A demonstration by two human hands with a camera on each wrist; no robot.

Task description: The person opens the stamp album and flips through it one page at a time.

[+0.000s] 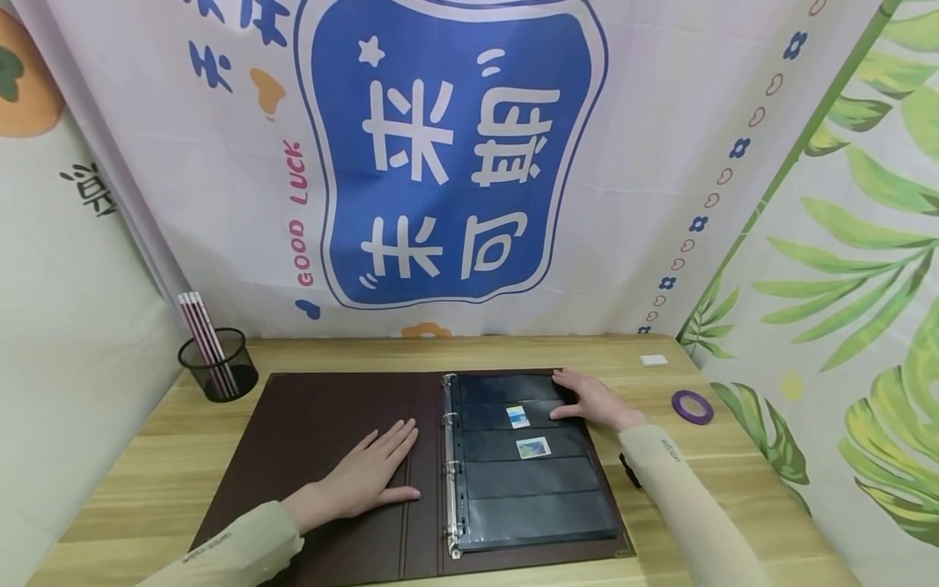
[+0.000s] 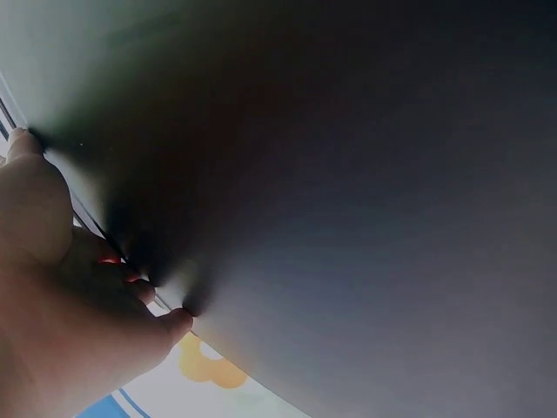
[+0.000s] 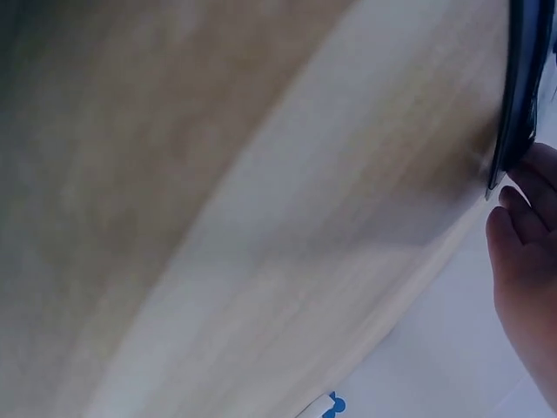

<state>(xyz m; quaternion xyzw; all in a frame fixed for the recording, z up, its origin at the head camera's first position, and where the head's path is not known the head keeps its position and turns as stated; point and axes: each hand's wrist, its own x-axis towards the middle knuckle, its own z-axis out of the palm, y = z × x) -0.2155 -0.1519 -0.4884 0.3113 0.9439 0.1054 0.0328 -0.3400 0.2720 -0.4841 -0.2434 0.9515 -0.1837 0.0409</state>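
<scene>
Reaches over a wood-grain counter (image 1: 147,481) backed by printed cloth (image 1: 451,155); rests left hand (image 1: 370,469) flat on brown binder (image 1: 315,420), touches black page (image 1: 531,474) edge with right hand (image 1: 592,399), fingers spread wide.

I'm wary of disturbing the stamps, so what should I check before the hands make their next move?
1. Binder open on the table: ok.
2. Left hand resting on the bare inside cover: ok.
3. Right hand gripping the black page by its outer edge: cannot tell; it is at that edge.
4. Upper stamp and lower stamp apart from both hands: ok.
5. Metal rings fully closed: cannot tell.
6. Purple ring off the binder: ok.
</scene>
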